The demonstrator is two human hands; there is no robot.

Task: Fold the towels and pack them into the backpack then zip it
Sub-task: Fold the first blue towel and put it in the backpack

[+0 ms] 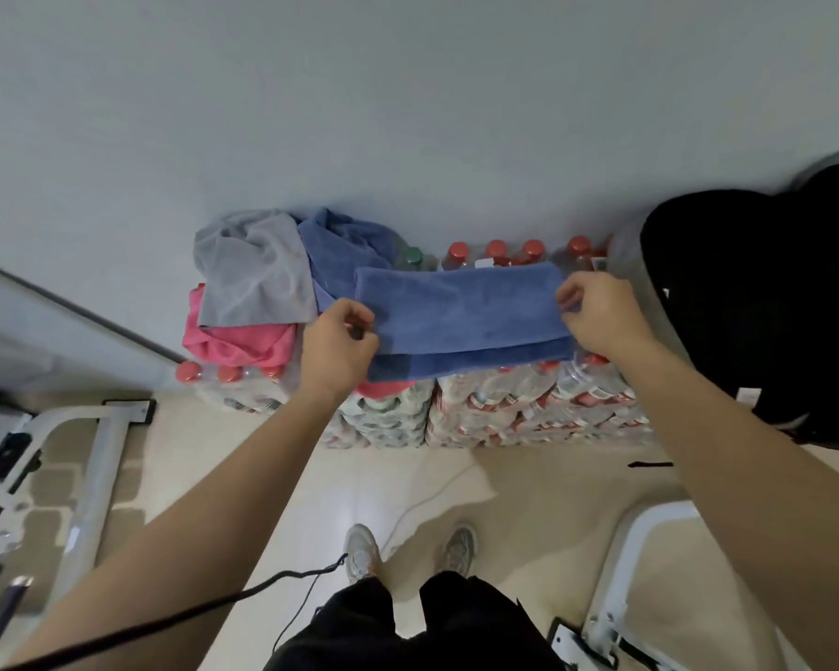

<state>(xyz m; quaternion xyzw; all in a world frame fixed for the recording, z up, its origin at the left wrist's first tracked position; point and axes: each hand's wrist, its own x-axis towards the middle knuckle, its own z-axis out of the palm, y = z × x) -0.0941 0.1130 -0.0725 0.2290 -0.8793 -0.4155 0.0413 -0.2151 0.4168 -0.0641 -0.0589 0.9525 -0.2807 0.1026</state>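
Blue towel [466, 317] folded into a strip, long axis running left hand [337, 343] to right hand [596, 314]; each pinches an end. Black backpack [756, 302] just right of right hand, probably open.

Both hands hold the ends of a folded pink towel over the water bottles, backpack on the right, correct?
No: the head view shows the folded towel held by the left hand and right hand is blue, not pink; the rest holds.
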